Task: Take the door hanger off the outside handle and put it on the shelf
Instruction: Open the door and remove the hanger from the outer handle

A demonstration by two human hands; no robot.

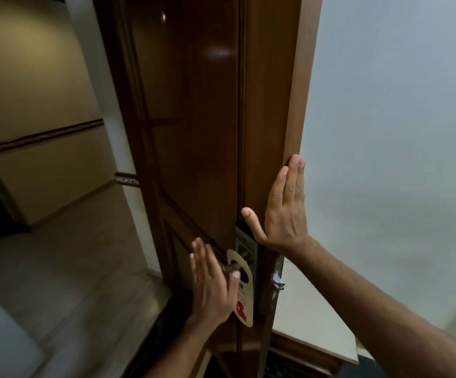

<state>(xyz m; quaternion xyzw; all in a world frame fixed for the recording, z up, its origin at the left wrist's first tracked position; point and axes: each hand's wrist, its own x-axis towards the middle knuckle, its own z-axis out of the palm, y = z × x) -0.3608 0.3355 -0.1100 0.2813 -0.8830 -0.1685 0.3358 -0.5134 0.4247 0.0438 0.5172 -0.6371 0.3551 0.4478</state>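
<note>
A: Door hanger (241, 290) hangs on the outside handle (231, 267), about 6 o'clock in frame. Thin glossy card, light, bendy; take the lower body, lift the hole off.

B: Left hand (210, 285) open, fingers spread, just beside it. Right hand (281, 214) flat, open, on the varnished wooden door (194, 118) edge.

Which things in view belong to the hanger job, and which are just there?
For the job:
door hanger, on the outside handle
left hand, open, reaching at the hanger
right hand, flat on the door's edge
door

Just there:
lock plate
corridor wall rail
</note>
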